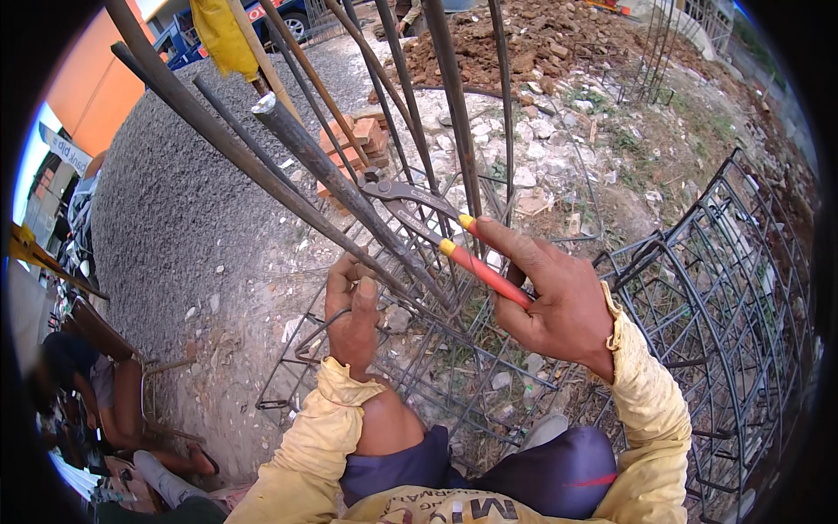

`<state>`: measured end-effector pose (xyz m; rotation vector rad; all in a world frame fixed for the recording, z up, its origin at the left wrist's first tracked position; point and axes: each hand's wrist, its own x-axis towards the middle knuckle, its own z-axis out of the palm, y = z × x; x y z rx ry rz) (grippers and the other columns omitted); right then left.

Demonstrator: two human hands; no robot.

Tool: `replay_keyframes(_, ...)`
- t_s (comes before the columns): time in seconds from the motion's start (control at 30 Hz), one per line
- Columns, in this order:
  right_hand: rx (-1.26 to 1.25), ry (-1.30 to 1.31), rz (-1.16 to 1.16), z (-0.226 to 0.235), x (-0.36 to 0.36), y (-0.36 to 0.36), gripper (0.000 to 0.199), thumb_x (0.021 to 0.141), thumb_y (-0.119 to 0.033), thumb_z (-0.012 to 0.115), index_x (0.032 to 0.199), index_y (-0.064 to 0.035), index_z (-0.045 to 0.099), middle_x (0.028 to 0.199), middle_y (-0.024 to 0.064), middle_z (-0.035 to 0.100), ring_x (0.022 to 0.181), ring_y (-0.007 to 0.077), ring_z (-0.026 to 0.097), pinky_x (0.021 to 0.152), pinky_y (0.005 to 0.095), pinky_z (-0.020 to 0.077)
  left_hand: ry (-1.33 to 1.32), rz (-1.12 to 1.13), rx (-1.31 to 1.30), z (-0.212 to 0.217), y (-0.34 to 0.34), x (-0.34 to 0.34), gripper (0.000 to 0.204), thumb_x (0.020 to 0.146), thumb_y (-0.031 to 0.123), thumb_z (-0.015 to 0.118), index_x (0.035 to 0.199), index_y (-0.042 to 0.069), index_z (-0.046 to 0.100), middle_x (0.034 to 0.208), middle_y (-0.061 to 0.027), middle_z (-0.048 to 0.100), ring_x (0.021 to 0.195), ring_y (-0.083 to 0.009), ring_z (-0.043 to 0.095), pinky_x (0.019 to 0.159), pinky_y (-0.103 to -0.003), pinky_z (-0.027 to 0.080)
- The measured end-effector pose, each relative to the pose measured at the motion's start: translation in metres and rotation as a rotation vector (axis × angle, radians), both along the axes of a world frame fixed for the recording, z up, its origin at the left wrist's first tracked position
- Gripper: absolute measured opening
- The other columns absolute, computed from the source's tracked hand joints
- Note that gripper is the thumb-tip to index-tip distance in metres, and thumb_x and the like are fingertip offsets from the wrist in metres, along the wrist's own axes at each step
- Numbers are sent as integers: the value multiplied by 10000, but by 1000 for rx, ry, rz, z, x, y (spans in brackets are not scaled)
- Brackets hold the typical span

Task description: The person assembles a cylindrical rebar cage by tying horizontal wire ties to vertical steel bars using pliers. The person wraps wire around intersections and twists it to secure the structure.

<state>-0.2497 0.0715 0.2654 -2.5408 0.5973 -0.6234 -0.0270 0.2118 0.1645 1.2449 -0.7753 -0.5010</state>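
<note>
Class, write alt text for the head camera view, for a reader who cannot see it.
A person's right hand holds pincers with red and yellow handles against a rebar cage, while the left hand grips a bar lower down. Gravel, bricks and rubble lie beyond.

An outdoor building site is shown in flat daylight. A broad heap of grey gravel (183, 175) is spread toward nine and ten o'clock. A mound of red-brown earth and rubble (532, 39) is seen at twelve o'clock, with stacked bricks (362, 135) just below it. Pale stony ground (611, 157) with sparse weeds is spread toward two o'clock. An orange wall (92, 87) is glimpsed at eleven o'clock, and a seated person (96, 393) is placed at eight o'clock.
</note>
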Motion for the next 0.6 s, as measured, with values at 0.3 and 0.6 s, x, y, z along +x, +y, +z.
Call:
replay_keyframes(0.3, 10, 284, -24, -42, 3, -13, 709, 763, -153, 647, 1450, -199, 479, 841, 211, 631, 752, 383, 667, 698, 480, 543, 82, 30, 63, 0, -3, 2, 417, 1030, 331, 500, 1313, 27, 467, 1007, -31, 558, 621, -10, 391, 460, -167, 309)
replay_keyframes(0.6, 81, -265, -35, -39, 3, -3, 705, 765, -136, 657, 1444, -212, 481, 909, 164, 665, 697, 305, 668, 640, 418, 558, 154, 12, 219, 0, 3, 9, 313, 1021, 298, 523, 1228, 63, 535, 959, -9, 576, 593, -2, 376, 461, -167, 298)
